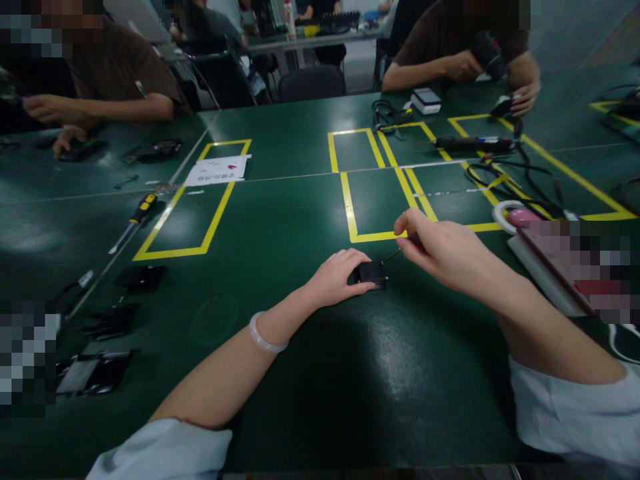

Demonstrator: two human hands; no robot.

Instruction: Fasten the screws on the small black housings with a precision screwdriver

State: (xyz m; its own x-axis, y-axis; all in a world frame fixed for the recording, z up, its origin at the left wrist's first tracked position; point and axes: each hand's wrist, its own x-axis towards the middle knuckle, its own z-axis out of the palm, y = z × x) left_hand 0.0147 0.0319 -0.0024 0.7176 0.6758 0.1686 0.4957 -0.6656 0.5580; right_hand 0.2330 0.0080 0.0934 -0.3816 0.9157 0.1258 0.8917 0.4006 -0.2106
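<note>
I am wearing the one camera on my head, so it is looking from where my eyes are. It is facing forward and down, over the green table (280,220). It is sitting close to my own arms, so they are coming in big from the bottom edge, my left hand (336,277) and my right hand (440,247) meeting near the middle. Farther off, the view is reaching across the yellow tape boxes (193,200) to the far side, where other people are sitting. The edges are bending like a wide lens. There is no second view sharing anything.
</note>
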